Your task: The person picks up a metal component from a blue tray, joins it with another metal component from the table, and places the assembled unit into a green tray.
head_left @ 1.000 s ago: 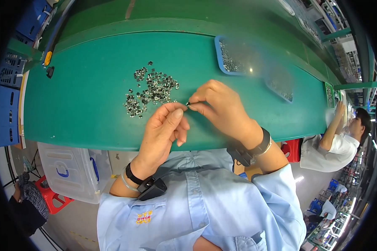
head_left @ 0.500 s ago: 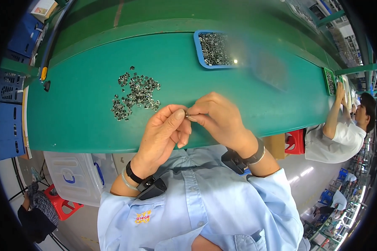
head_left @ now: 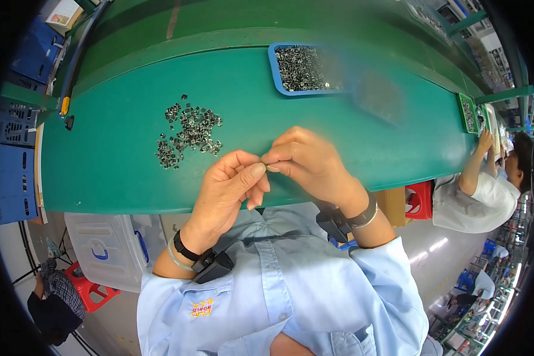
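My left hand (head_left: 232, 185) and my right hand (head_left: 310, 164) meet above the near part of the green table (head_left: 124, 178). Each pinches between thumb and forefinger, and their tips touch around one small metal part (head_left: 264, 164), which the fingers almost wholly cover. Beyond my left hand lies a loose pile of small shiny metal parts (head_left: 199, 127), spread flat on the tabletop. A blue tray (head_left: 275, 70) full of similar small metal parts stands farther off, its right side blurred.
A yellow-ended tool (head_left: 65, 105) lies by the table's left end. At the right, a co-worker (head_left: 477, 199) reaches toward a green tray (head_left: 463, 113). Below the table edge stand a clear plastic box (head_left: 110, 243), a cardboard box (head_left: 393, 206) and red stools (head_left: 420, 200).
Both hands keep their pinch, with the fingertips slightly shifted and the metal part now more covered. The whole view has moved a little. The pile looks the same.
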A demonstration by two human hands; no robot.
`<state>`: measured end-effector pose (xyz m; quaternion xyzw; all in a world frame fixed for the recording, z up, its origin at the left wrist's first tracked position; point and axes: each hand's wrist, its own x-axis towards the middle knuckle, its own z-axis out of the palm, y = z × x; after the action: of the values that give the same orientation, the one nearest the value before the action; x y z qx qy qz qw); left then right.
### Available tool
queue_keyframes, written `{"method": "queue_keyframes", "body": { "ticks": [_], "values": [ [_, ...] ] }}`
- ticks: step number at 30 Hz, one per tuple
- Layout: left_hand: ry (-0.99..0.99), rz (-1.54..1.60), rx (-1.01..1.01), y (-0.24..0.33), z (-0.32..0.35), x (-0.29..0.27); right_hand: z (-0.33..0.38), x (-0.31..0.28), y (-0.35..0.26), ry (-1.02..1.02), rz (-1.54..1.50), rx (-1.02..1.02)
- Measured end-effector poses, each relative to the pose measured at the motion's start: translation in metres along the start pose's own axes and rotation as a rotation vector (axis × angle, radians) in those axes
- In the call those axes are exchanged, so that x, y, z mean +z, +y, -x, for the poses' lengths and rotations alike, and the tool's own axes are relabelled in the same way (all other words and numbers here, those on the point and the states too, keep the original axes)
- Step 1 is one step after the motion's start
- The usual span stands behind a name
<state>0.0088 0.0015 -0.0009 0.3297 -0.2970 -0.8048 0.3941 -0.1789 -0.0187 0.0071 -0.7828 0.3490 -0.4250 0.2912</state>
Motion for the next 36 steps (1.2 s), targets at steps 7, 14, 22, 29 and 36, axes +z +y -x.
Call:
{"method": "queue_keyframes", "body": {
  "ticks": [7,14,22,29,36],
  "values": [
    [0.0,0.019,-0.004,0.002,0.002,0.002,-0.001,-0.002,0.0,-0.014,0.053,-0.055],
    [0.004,-0.039,0.067,-0.002,0.002,0.0,0.0,0.001,-0.003,0.005,0.006,-0.026],
    [-0.013,-0.13,0.11,-0.001,0.003,0.001,0.008,0.005,-0.007,0.024,-0.146,0.094],
    [-0.015,-0.159,0.071,0.005,0.003,0.003,0.007,0.003,-0.006,0.028,-0.075,0.005],
    [-0.109,0.033,0.063,0.003,0.004,0.003,0.007,0.004,-0.01,0.069,-0.256,0.111]
  ]
}}
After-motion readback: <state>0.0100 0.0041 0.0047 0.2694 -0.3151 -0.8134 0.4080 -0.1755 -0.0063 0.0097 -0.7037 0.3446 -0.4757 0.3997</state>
